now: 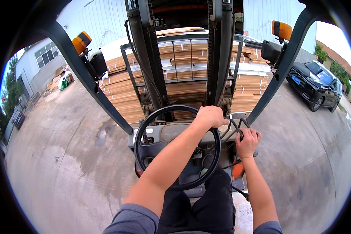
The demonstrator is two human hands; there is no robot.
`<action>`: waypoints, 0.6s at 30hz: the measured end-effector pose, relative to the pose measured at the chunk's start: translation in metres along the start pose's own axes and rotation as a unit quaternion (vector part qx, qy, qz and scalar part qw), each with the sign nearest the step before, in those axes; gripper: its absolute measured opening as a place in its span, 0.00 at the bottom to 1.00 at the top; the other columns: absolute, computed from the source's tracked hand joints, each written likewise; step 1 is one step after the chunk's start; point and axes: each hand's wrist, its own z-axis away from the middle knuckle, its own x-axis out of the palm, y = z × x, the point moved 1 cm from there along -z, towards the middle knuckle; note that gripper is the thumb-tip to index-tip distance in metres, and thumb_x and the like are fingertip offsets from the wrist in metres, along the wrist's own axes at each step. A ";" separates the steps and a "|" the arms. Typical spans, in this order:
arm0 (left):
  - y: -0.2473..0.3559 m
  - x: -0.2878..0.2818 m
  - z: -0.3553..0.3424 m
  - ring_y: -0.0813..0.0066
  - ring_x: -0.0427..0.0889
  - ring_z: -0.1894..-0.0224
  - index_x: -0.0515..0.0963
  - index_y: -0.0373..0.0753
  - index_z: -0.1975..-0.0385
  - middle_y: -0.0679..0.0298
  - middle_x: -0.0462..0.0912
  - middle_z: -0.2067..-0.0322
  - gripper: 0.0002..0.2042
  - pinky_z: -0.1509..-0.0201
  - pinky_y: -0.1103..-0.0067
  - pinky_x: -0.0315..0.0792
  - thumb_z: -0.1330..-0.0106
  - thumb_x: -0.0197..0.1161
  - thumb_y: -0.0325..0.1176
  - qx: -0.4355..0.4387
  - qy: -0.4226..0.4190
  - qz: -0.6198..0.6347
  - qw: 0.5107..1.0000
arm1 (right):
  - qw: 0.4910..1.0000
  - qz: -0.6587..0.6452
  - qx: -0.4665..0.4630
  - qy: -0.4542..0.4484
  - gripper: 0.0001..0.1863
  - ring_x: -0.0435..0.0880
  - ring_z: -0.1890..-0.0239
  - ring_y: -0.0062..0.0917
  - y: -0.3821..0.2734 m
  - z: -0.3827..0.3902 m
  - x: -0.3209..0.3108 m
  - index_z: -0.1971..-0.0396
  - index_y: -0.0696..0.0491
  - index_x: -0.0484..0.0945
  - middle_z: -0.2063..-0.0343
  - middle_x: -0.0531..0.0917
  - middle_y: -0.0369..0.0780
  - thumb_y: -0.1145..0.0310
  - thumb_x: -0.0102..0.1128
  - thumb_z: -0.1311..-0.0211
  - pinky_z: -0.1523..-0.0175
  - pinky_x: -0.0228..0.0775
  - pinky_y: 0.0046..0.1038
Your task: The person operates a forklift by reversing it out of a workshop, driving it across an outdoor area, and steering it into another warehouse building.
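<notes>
My left hand (211,116) is closed over the upper right rim of a black steering wheel (217,152), with my forearm crossing above the wheel. To its right, my right hand (248,142) is closed around the black knob of a control lever (241,136). Other bent black lever rods (244,122) stand just ahead of that hand. The fingertips of my left hand are hidden beyond the rim. Below the wheel are my legs in dark trousers (210,202), and one shoe (208,161) shows through it.
Ahead rise a forklift mast (146,50) and a metal load guard (123,54). Beyond them are stacked wooden boards (123,93). A black car (316,84) stands at the right on the concrete ground (82,156). Dark cab posts (93,89) carry mirrors (98,63) and orange lamps (81,42).
</notes>
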 end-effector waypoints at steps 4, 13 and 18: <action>0.010 0.016 0.023 0.55 0.87 0.50 0.88 0.39 0.55 0.53 0.90 0.56 0.28 0.43 0.64 0.76 0.34 0.63 0.60 0.047 0.003 -0.006 0.999 | 1.000 0.009 -0.004 -0.008 0.10 0.82 0.50 0.31 -0.009 0.007 0.000 0.64 0.50 0.84 0.62 0.88 0.37 0.63 0.66 0.43 0.35 0.60 0.41; 0.023 0.045 0.066 0.53 0.78 0.38 0.86 0.38 0.49 0.52 0.87 0.49 0.30 0.20 0.50 0.49 0.34 0.61 0.61 0.097 0.036 -0.008 0.995 | 0.999 0.026 -0.017 -0.011 0.10 0.81 0.50 0.33 -0.024 0.021 -0.016 0.61 0.50 0.82 0.62 0.86 0.37 0.66 0.67 0.44 0.35 0.60 0.42; 0.026 0.056 0.083 0.53 0.79 0.38 0.86 0.40 0.51 0.52 0.87 0.53 0.26 0.18 0.51 0.44 0.36 0.63 0.56 0.114 0.038 -0.005 0.993 | 1.000 0.011 -0.008 -0.014 0.12 0.81 0.50 0.33 -0.026 0.025 -0.014 0.60 0.49 0.83 0.63 0.85 0.38 0.66 0.67 0.44 0.34 0.60 0.41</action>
